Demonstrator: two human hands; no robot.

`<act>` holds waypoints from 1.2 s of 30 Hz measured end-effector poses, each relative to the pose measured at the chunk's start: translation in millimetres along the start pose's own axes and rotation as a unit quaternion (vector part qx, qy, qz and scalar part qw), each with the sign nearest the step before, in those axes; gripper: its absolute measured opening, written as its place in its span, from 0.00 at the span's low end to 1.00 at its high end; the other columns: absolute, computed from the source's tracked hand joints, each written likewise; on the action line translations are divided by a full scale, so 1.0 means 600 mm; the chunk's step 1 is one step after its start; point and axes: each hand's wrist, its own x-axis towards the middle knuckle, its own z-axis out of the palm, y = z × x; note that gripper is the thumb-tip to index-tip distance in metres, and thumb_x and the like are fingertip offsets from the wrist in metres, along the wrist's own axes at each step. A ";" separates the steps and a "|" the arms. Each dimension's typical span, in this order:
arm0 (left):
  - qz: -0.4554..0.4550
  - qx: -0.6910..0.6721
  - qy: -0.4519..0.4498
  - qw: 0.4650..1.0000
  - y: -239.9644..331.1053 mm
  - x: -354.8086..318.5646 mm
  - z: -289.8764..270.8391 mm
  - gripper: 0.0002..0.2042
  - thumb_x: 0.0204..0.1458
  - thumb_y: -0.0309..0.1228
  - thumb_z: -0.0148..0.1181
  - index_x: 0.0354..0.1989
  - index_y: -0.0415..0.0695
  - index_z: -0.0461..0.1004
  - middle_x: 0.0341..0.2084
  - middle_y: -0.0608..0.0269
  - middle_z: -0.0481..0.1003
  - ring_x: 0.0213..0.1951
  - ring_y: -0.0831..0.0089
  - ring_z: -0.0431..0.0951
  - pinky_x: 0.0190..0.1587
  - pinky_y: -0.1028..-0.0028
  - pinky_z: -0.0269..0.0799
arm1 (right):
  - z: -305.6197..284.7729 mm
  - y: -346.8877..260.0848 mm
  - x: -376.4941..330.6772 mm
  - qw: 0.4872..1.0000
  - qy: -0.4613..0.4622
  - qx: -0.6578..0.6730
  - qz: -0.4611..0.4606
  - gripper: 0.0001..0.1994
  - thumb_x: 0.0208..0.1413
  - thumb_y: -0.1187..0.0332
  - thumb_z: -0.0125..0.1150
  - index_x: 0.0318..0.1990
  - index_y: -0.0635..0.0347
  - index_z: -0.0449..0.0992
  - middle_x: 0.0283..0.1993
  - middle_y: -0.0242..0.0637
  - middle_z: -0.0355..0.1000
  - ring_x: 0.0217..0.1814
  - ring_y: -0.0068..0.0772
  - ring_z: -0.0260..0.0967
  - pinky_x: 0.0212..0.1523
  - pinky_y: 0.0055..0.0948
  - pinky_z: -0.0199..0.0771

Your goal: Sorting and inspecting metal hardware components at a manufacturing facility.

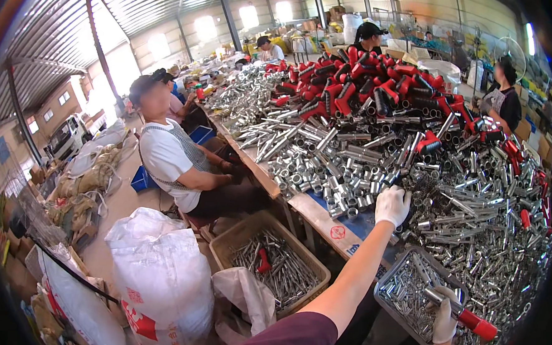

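My left hand (391, 206), in a white glove, reaches into the near edge of a heap of short metal sleeves (343, 191). Its fingers are curled down among the parts, and whatever they grip is hidden. Lower right, my right hand (445, 319), also gloved in white, is closed around a metal tube with a red handle (477, 325). That tube lies slanted over a grey bin (379, 295) of small metal parts. Beside my left hand, dark coiled springs (422, 186) lie against the sleeves.
Red-and-black grips (349, 82) are piled high on the table, with many loose metal rods (466, 226) to the right. A tan crate (222, 251) of rods stands on the floor by a white sack (161, 279). A person (170, 161) sits left; others work farther back.
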 end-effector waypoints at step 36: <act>-0.049 0.003 -0.016 0.999 0.005 -0.004 -0.007 0.17 0.56 0.43 0.56 0.30 0.41 0.83 0.36 0.51 0.79 0.41 0.56 0.79 0.47 0.60 0.73 | -0.021 0.037 -0.001 1.000 -0.004 -0.015 -0.020 0.25 0.67 0.51 0.49 0.55 0.68 0.68 0.43 0.44 0.73 0.34 0.26 0.70 0.35 0.27 0.74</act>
